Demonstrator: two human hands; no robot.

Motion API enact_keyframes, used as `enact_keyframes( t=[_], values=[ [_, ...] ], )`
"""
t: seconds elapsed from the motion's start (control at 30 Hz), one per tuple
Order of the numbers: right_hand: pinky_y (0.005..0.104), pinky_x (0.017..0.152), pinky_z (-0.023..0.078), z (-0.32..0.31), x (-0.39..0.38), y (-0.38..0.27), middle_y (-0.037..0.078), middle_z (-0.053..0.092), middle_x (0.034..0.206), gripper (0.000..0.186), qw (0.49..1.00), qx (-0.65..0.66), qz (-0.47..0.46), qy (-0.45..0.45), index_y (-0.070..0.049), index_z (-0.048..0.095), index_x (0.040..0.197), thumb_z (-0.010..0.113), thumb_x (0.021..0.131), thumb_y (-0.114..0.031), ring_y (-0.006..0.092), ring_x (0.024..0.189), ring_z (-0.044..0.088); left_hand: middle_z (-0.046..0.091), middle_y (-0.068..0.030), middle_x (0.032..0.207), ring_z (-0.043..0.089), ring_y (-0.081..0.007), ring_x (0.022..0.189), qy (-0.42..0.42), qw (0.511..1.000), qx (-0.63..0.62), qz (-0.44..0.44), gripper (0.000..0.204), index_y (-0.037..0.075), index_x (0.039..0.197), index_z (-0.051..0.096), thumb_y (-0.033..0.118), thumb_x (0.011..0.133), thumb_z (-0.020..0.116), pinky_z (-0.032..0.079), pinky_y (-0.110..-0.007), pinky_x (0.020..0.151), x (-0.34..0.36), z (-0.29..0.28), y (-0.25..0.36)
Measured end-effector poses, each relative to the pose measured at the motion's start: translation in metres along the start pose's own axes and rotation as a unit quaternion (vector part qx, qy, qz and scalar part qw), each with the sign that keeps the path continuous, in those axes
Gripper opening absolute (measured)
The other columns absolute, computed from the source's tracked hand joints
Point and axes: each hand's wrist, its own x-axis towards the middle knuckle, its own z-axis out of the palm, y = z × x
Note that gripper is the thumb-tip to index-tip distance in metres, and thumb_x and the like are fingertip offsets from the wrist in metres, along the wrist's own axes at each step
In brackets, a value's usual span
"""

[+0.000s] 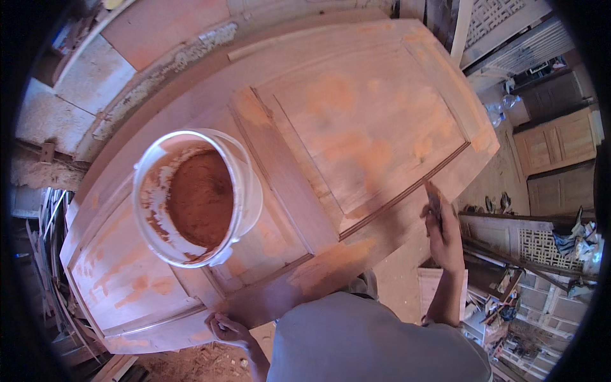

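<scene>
Risks: bucket (pixel 253 191), white, standing on the left half of the door (pixel 289 178), may tip or slide if the door is jolted or an arm catches the rim, spilling its red-brown filler (pixel 202 197); scraper (pixel 433 194) may gouge the wood if pressed hard or tilted onto a corner; patches (pixel 353 156), if wet (cannot tell), may smear should the shirt (pixel 369 337) lean across the near edge

Hands: 2, well apart. Right hand (pixel 445 237), fingers closed round the scraper, by the near edge. Left hand (pixel 230 331), fingers curled, at the near edge toward the left end; cannot tell whether it grips anything

Count: door, 1; bucket, 1; filler, 1 mass; scraper, 1; patches, many, merging, no exact figure
</scene>
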Motion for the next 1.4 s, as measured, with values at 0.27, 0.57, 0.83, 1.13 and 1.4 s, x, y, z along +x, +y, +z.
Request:
enact_keyframes(
  t=[0.27,0.57,0.83,1.13,1.4],
  values=[
    [0.0429,0.074,0.048,0.004,-0.04,-0.025,0.02,0.054,0.088,0.05,0.952,-0.142,0.23,-0.146,-0.009,0.043,0.148,0.053,0.099,-0.011,0.0375,0.078,0.058,0.054,-0.0133,0.086,0.053,-0.0232,0.077,-0.069,0.995,0.07,-0.022,0.044,-0.005,0.078,0.055,0.029,0.105,0.046,0.046,-0.034,0.066,-0.001,-0.009,-0.011],
    [0.0256,0.055,0.044,0.012,-0.033,-0.022,0.008,0.054,0.086,0.055,0.941,0.023,0.328,-0.083,0.005,0.04,0.145,0.051,0.104,-0.03,0.0099,0.061,0.052,0.058,-0.0189,0.102,0.056,-0.0321,0.095,-0.081,0.99,0.107,-0.032,0.042,-0.007,0.097,0.058,0.031,0.105,0.044,0.048,-0.043,0.082,-0.005,-0.006,-0.008],
    [0.0211,0.046,0.039,0.043,0.014,0.002,0.002,0.046,0.08,0.077,0.934,0.067,0.324,0.135,0.003,0.036,0.147,0.058,0.097,-0.051,0.007,0.055,0.046,0.057,-0.02,0.106,0.056,-0.0333,0.099,-0.122,0.981,0.152,-0.017,0.041,-0.007,0.102,0.057,0.031,0.105,0.043,0.048,-0.044,0.085,0.012,0.008,0.002],
    [0.0205,0.044,0.036,0.043,0.005,0.011,0.002,0.047,0.076,0.08,0.916,0.063,0.358,0.168,0.001,0.034,0.149,0.058,0.096,-0.054,0.0069,0.052,0.046,0.056,-0.0213,0.111,0.055,-0.0346,0.103,-0.137,0.975,0.173,-0.017,0.041,-0.008,0.107,0.055,0.032,0.106,0.043,0.047,-0.045,0.088,0.014,0.012,0.011],
    [0.0226,0.045,0.039,0.04,0.006,0.012,0.003,0.048,0.077,0.076,0.925,0.077,0.331,0.173,0.001,0.036,0.146,0.056,0.097,-0.054,0.0084,0.052,0.047,0.055,-0.0222,0.115,0.054,-0.0356,0.106,-0.145,0.974,0.173,-0.025,0.042,-0.008,0.112,0.054,0.032,0.106,0.043,0.046,-0.046,0.091,0.015,0.019,0.011]
  ],
)
